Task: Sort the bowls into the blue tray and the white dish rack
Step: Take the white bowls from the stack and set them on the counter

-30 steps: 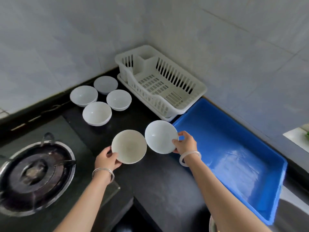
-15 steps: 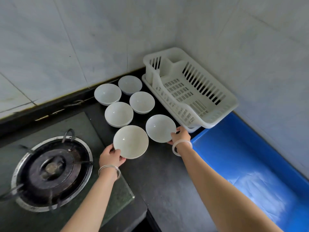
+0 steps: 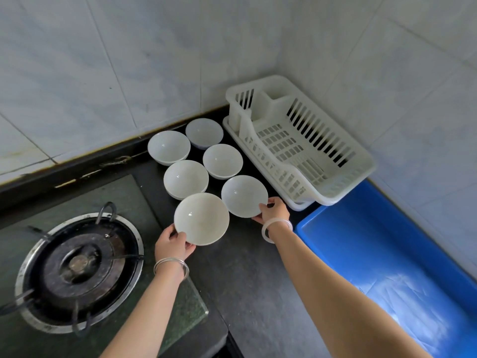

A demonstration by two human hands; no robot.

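Several white bowls stand on the black counter. My left hand [image 3: 173,244] grips the near rim of the front bowl [image 3: 201,218]. My right hand [image 3: 273,210] holds the rim of the bowl beside it [image 3: 244,196]. Behind them sit a bowl that looks stacked on another [image 3: 185,179], a bowl [image 3: 222,160], a bowl [image 3: 168,147] and a bowl [image 3: 204,133] near the wall. The white dish rack [image 3: 343,189] stands in the corner with nothing in it. The blue tray [image 3: 382,220] lies to the right, also holding nothing.
A gas burner [image 3: 77,270] on a glass hob fills the left. Tiled walls close the back and right. Bare black counter [image 3: 253,285] lies between my arms.
Both hands have carried their bowls forward and lower, toward the group of bowls by the wall. The view has swung left, away from the blue tray.
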